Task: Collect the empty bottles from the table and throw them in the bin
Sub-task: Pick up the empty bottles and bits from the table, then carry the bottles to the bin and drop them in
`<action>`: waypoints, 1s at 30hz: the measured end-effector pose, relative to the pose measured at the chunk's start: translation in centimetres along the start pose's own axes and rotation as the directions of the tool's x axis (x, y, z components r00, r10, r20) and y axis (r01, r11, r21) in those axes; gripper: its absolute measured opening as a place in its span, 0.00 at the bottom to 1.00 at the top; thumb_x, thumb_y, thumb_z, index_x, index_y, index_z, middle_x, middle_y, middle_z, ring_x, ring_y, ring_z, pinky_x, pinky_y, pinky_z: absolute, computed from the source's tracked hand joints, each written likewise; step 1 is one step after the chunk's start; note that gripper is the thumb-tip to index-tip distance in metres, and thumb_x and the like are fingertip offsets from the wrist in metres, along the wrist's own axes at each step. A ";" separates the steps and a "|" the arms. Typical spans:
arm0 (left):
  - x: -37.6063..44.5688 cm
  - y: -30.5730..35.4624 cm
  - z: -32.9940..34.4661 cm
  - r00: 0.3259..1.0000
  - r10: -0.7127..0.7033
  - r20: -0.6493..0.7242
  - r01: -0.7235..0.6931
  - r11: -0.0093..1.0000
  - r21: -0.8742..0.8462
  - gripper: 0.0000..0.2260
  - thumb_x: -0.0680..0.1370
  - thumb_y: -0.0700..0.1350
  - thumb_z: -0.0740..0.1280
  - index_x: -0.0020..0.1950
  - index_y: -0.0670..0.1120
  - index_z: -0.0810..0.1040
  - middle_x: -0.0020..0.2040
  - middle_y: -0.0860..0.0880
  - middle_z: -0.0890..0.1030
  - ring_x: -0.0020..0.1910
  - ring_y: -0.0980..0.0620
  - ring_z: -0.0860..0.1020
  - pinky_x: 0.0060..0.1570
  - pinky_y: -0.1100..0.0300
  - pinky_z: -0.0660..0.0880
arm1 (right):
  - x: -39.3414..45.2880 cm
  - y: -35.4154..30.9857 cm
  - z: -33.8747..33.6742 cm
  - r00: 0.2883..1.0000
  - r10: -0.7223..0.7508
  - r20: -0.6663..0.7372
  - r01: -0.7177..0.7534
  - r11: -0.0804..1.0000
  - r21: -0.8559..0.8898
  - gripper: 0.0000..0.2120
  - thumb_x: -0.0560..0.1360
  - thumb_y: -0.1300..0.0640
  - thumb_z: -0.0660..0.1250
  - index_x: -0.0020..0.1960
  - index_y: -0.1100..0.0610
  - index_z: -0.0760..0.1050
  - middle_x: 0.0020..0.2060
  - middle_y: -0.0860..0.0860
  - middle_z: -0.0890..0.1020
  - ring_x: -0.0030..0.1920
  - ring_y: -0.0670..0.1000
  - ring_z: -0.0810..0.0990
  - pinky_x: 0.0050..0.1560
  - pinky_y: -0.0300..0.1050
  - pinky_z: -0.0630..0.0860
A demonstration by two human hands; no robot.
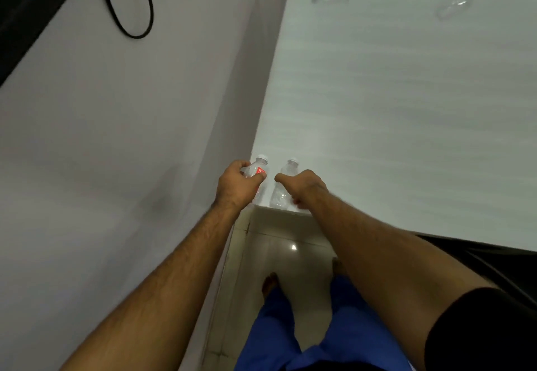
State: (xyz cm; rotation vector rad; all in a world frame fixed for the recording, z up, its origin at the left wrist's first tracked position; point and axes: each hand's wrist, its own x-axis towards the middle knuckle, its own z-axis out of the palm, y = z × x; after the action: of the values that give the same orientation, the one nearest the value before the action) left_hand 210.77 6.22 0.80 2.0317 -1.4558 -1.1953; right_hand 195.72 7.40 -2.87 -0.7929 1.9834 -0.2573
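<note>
Wall (116, 138) beside table (406, 109) — 2 bottles (286, 180) gripped.

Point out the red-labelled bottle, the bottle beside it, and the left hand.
red-labelled bottle (259, 169), head view, on its red label.
unlabelled bottle (287, 170), head view, on its clear shoulder.
left hand (236, 186), head view, on its back.

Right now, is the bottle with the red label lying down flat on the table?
No, the red-labelled bottle stands upright at the table corner, white cap on top, with the left hand wrapped around it.
</note>
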 end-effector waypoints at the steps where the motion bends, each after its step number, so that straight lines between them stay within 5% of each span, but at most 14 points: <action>1: 0.1 -0.1 0.0 1.000 0.000 0.018 0.000 1.000 -0.013 0.24 0.76 0.51 0.73 0.70 0.48 0.72 0.65 0.46 0.78 0.53 0.48 0.77 0.50 0.54 0.78 | -0.3 0.2 -0.3 1.000 0.013 0.002 -0.013 0.998 0.058 0.27 0.68 0.34 0.67 0.50 0.58 0.77 0.41 0.55 0.84 0.37 0.55 0.85 0.45 0.50 0.85; 7: -2.0 0.8 1.8 0.980 -0.003 0.197 0.035 0.987 -0.157 0.21 0.77 0.52 0.71 0.68 0.49 0.73 0.57 0.49 0.81 0.48 0.50 0.82 0.44 0.56 0.81 | -4.2 5.6 -3.8 0.994 -0.029 0.101 -0.024 0.876 0.482 0.20 0.73 0.43 0.68 0.53 0.60 0.80 0.46 0.58 0.85 0.39 0.55 0.84 0.38 0.48 0.83; 11: -5.9 4.0 6.7 0.938 0.061 0.342 0.016 0.976 -0.217 0.22 0.77 0.52 0.71 0.69 0.49 0.74 0.58 0.47 0.83 0.49 0.49 0.84 0.52 0.48 0.83 | -8.5 11.5 -8.8 0.999 -0.037 -0.003 0.030 0.751 0.659 0.19 0.78 0.45 0.60 0.60 0.58 0.76 0.52 0.58 0.85 0.49 0.57 0.85 0.44 0.49 0.82; 15: -12.0 8.4 13.5 0.859 0.148 0.491 -0.014 0.964 -0.265 0.22 0.76 0.51 0.72 0.68 0.48 0.75 0.58 0.44 0.84 0.49 0.45 0.85 0.51 0.45 0.83 | -12.8 18.6 -13.4 0.992 0.045 -0.117 0.068 0.590 0.804 0.15 0.80 0.49 0.60 0.60 0.56 0.75 0.51 0.58 0.85 0.47 0.56 0.86 0.50 0.57 0.84; 20: -23.2 13.7 22.8 0.749 0.269 0.605 -0.066 0.939 -0.336 0.18 0.77 0.47 0.72 0.65 0.45 0.77 0.53 0.43 0.85 0.46 0.44 0.86 0.48 0.46 0.84 | -19.3 28.5 -19.9 0.970 0.042 -0.238 0.199 0.425 0.883 0.16 0.82 0.48 0.57 0.60 0.55 0.77 0.50 0.56 0.86 0.48 0.56 0.86 0.44 0.54 0.84; 24: -31.9 17.5 28.6 0.724 0.367 0.584 -0.109 0.897 -0.429 0.15 0.77 0.46 0.72 0.62 0.44 0.79 0.51 0.42 0.86 0.46 0.43 0.86 0.48 0.45 0.84 | -23.5 35.4 -24.2 0.939 0.014 -0.343 0.313 0.373 0.873 0.18 0.81 0.47 0.58 0.63 0.57 0.76 0.48 0.56 0.86 0.43 0.54 0.86 0.35 0.49 0.81; 30: -45.6 23.0 38.6 0.596 0.471 0.650 -0.190 0.869 -0.456 0.19 0.77 0.51 0.71 0.66 0.48 0.77 0.55 0.45 0.85 0.49 0.46 0.86 0.48 0.48 0.84 | -30.1 48.5 -33.6 0.867 0.091 -0.489 0.439 0.321 0.839 0.23 0.75 0.42 0.60 0.62 0.56 0.78 0.50 0.59 0.86 0.43 0.55 0.85 0.36 0.49 0.81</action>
State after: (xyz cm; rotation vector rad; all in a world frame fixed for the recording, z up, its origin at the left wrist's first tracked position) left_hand 161.39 44.79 14.13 0.9445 -1.6926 -2.0615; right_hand 157.01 58.84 12.69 -0.1220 1.6684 -1.7415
